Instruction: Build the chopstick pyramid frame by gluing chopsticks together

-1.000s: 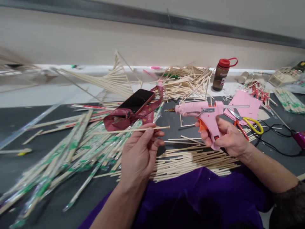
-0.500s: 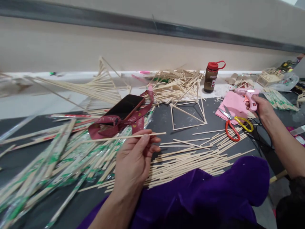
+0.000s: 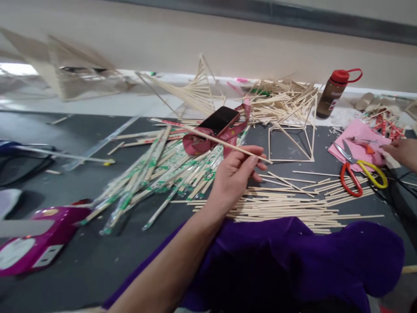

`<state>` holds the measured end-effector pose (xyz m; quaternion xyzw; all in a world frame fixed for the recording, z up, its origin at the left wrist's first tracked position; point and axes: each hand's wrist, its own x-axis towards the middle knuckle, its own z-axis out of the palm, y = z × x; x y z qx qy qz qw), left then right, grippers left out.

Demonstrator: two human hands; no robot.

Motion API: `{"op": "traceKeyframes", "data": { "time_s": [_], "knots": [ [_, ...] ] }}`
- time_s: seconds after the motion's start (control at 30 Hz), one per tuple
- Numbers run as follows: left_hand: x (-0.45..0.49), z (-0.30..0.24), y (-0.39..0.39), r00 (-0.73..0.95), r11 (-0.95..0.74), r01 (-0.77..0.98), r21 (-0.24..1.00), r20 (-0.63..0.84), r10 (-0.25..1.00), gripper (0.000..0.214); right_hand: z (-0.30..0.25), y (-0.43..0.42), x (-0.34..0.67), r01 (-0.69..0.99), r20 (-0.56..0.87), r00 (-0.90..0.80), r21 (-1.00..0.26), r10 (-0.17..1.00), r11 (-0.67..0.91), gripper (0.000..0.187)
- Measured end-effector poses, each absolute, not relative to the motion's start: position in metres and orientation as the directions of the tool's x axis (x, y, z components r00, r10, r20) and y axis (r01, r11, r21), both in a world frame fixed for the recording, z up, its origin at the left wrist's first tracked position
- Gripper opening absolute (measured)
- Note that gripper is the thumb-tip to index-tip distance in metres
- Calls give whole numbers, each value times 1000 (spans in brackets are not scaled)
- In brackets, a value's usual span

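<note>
My left hand (image 3: pixel 233 178) pinches a thin wooden stick (image 3: pixel 224 143) between thumb and fingers. The stick slants up to the left above the phone (image 3: pixel 220 119) and its red lanyard (image 3: pixel 194 144). At the right edge my right hand (image 3: pixel 404 153), partly cut off, has its fingertips at the handle end of a pink glue gun (image 3: pixel 366 144). That gun rests low over pink paper (image 3: pixel 358 126) and blends with it in colour. Scissors (image 3: pixel 353 163) with red and yellow handles lie beside it. Loose wooden sticks (image 3: pixel 286 208) lie beneath and right of my left hand.
A glued stick frame (image 3: pixel 291 160) stands beyond my left hand, before a stick pile (image 3: pixel 283 102) and a bottle (image 3: pixel 332 93). A fanned stick model (image 3: pixel 192 95) stands behind the phone. Wrapped sticks (image 3: pixel 156 174) and a magenta device (image 3: pixel 45 239) lie to the left.
The view has swung left, bringing the magenta device into sight. My right hand has lowered the glue gun onto or close above the pink paper. My left hand's stick now tilts up leftward.
</note>
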<state>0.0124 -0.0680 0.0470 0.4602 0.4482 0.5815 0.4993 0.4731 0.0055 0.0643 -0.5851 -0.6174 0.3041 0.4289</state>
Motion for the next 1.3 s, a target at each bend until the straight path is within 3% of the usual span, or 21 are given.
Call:
{"op": "traceKeyframes", "data": {
  "time_s": [0.07, 0.1, 0.13, 0.2, 0.33, 0.43, 0.53, 0.63, 0.8, 1.0, 1.13, 1.3],
  "knots": [
    [12, 52, -65, -11, -111, -44, 993, 110, 994, 19, 84, -9, 448, 796, 359, 58, -580, 931, 175, 29],
    [12, 54, -63, 32, -140, 31, 990, 139, 990, 17, 93, -18, 427, 855, 404, 34, -486, 914, 183, 19],
    [12, 56, -61, 80, -186, 108, 977, 178, 981, 15, 100, -29, 401, 847, 392, -38, -475, 919, 238, 10],
    [12, 60, -56, 195, -317, 264, 911, 271, 943, 13, 107, -48, 342, 758, 343, -207, -535, 916, 372, 14],
    [11, 60, -52, 491, -576, 552, 602, 324, 809, 23, 94, -61, 241, 513, 452, -493, -539, 743, 668, 22],
    [8, 53, -54, 615, -664, 645, 379, 258, 745, 25, 74, -53, 206, 393, 545, -527, -524, 652, 756, 18],
    [5, 50, -53, 627, -652, 691, 312, 190, 755, 26, 61, -44, 196, 326, 607, -517, -512, 603, 795, 16],
    [-5, 53, -42, 611, -624, 685, 376, 171, 773, 24, 56, -36, 191, 307, 583, -474, -593, 660, 745, 16],
    [-32, 66, -10, 503, -453, 580, 677, 139, 853, 30, 54, -25, 179, 273, 393, -354, -824, 849, 496, 17],
    [-29, 72, 4, 347, -164, 443, 881, 0, 938, 24, 60, -12, 175, 223, 275, -304, -910, 912, 349, 26],
    [-16, 65, 7, 246, -15, 202, 979, -36, 969, 22, 58, -8, 183, 334, 302, -331, -848, 894, 410, 26],
    [-13, 51, 14, 136, 61, 51, 997, -67, 988, 23, 51, 0, 192, 512, 486, -407, -580, 773, 634, 18]
  ]
}}
